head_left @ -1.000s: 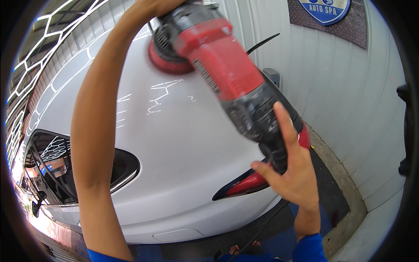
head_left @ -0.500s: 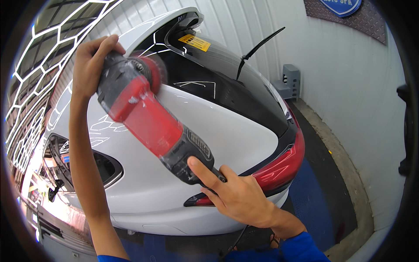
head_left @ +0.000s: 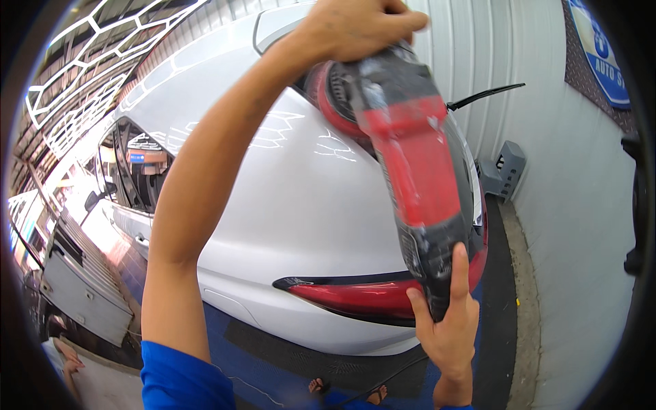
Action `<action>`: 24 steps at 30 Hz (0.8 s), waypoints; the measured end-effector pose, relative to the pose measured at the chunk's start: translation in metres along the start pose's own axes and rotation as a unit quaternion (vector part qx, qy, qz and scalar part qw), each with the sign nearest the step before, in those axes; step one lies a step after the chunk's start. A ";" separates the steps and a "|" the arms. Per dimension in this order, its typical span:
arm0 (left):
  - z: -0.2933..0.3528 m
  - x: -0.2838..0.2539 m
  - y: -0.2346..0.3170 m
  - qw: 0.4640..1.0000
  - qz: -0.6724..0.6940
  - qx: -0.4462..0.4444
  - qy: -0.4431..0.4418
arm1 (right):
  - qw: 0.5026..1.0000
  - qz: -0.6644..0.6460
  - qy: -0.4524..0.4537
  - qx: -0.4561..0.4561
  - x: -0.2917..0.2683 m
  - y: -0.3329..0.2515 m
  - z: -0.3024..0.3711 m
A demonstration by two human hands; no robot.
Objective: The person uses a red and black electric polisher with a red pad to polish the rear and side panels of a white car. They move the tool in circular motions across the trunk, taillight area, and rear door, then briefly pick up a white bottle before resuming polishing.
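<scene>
A red and black car polisher (head_left: 418,160) is held between my two hands over the rear corner of a white car (head_left: 294,205). My left hand (head_left: 359,27) grips its head at the top of the view. Around the rear end of the handle, my right hand (head_left: 447,328) is closed, with the index finger stretched along the casing. The round red pad (head_left: 328,102) faces left, at the edge between the white panel and the rear window; whether it touches is hard to tell. Below lies the red tail light (head_left: 362,297).
A raised rear wiper (head_left: 488,96) sticks out behind the polisher. A grey plastic step stool (head_left: 504,171) stands by the white wall (head_left: 581,205). The power cord (head_left: 383,383) hangs down near my sandalled feet. Another person's hand (head_left: 68,359) shows at lower left.
The polisher and both hands have moved right across the view and turned more upright. The view has shifted too, showing more of the car's side. Both hands keep their hold.
</scene>
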State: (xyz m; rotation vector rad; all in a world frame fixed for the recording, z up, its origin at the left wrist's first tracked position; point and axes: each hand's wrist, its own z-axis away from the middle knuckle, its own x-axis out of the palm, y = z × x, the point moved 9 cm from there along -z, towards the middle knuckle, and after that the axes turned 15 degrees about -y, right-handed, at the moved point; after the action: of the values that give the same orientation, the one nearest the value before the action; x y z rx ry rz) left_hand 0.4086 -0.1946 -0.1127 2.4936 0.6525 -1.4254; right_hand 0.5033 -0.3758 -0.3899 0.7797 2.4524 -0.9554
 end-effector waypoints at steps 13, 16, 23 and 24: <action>0.009 -0.078 -0.080 0.994 0.037 -0.019 0.099 | 0.997 0.079 -0.004 -0.008 0.015 -0.044 -0.078; 0.007 -0.098 -0.098 0.991 0.034 0.027 0.123 | 0.996 0.088 0.006 -0.007 0.020 -0.048 -0.101; -0.016 -0.100 -0.093 0.988 0.004 0.083 0.132 | 0.995 0.085 0.047 0.031 0.038 -0.039 -0.107; -0.018 -0.100 -0.088 0.987 -0.004 0.094 0.134 | 0.995 0.069 0.055 0.036 0.037 -0.037 -0.104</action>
State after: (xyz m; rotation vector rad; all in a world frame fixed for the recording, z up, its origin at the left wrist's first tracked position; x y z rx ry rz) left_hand 0.3378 -0.1379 -0.0134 2.8651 0.5985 -1.2146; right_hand 0.4355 -0.3118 -0.3193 1.0371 2.4304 -0.9776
